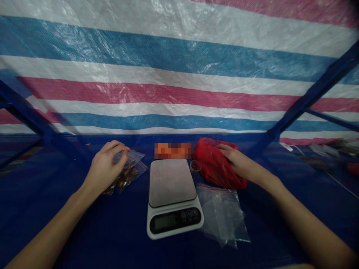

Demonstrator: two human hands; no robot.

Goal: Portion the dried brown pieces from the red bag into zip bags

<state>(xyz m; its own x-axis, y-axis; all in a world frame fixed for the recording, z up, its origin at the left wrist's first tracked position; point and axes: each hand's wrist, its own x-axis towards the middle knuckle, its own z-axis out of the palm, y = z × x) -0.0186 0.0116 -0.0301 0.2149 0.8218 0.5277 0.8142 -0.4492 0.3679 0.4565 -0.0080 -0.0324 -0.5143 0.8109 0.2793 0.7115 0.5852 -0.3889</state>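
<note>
On the left, my left hand (108, 164) has its fingers and thumb curled together on the top of a clear zip bag (129, 175) with brown pieces inside. More than one such bag seems to lie there, overlapping. My right hand (237, 158) grips the upper side of a red plastic bag (211, 166); some of its fingertips are hidden in the folds. Between the hands stands a white kitchen scale (172, 185) with nothing on its plate. A small clear cup (195, 166) with brown bits sits between scale and red bag.
Flat clear zip bags (221, 213) lie right of the scale. Behind the scale is a blurred-out orange item (174, 150). The blue surface (112, 231) ends at a striped tarp (179, 89). Blue metal bars (297, 104) slant at both sides; clear plastic and cords lie far right.
</note>
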